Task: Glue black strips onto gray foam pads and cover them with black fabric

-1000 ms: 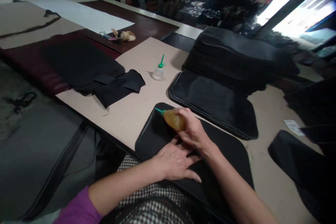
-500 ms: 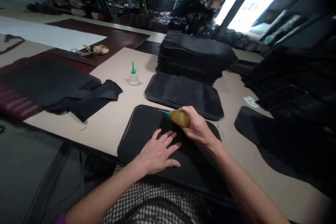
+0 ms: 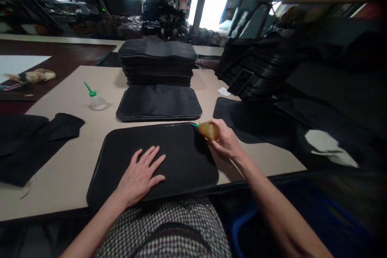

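Note:
A black rounded-corner panel [image 3: 178, 161] lies in front of me at the table's near edge. My left hand [image 3: 140, 177] rests flat on it, fingers spread. My right hand [image 3: 225, 139] is wrapped round a squeeze bottle [image 3: 209, 131] of amber liquid, tilted over. Its green nozzle tip meets the panel's far edge near the right corner. A shiny wet-looking line runs along that far edge and down the left side. Just beyond lies a low pile of similar black panels [image 3: 159, 102].
A tall stack of black panels [image 3: 157, 62] stands farther back. A clear bottle with a green spout [image 3: 98, 100] stands at left, near black pieces [image 3: 39, 141]. To the right are a phone [image 3: 240, 82], a white label [image 3: 223, 91] and more black material [image 3: 248, 119]. A blue bin [image 3: 238, 229] sits below the table edge.
The bottle in my right hand has travelled right along the panel's far edge, and the shiny line now reaches farther. My left hand stays flat on the panel. The view has turned right.

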Demonstrator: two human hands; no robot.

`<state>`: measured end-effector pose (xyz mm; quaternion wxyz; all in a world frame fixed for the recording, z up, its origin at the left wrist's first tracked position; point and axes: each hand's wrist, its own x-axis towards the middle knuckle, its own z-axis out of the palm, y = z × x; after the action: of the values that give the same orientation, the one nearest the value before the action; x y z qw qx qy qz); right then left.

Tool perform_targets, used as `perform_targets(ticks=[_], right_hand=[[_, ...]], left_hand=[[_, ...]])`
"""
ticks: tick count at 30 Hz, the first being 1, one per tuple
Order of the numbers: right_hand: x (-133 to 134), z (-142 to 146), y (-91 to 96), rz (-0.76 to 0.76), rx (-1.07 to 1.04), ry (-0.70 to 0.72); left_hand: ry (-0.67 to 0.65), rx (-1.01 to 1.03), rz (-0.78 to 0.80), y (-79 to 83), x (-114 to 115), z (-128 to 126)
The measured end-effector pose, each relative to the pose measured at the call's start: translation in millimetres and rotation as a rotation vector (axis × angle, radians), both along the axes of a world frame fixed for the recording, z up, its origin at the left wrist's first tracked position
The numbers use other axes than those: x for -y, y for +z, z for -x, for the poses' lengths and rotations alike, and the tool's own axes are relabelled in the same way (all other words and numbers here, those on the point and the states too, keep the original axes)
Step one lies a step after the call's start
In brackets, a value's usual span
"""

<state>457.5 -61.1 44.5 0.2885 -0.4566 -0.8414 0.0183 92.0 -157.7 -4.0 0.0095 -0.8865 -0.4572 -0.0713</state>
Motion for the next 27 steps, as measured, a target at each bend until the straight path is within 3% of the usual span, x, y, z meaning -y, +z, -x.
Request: perform_targets(ticks=[7,14,21,27], right_hand=[[10,-13,1.9,0.017,-0.036,-0.029],[23,-32,24.6,0.072,-0.071,0.01],[54,-53,47.3,0.172,-0.101,0.037],[94,-76,42.8,0.348,-0.212,-0.079]], left_hand=[[-0.009,-0.055,-0.022,-0.6,0,0],[-0.007,-0.065,-0.021,-2.6,-1,0],[-0.008,-0.069,-0.008,-2.7,0,0],[-0.005,-0.082,0.009,-4.9,-1,1]])
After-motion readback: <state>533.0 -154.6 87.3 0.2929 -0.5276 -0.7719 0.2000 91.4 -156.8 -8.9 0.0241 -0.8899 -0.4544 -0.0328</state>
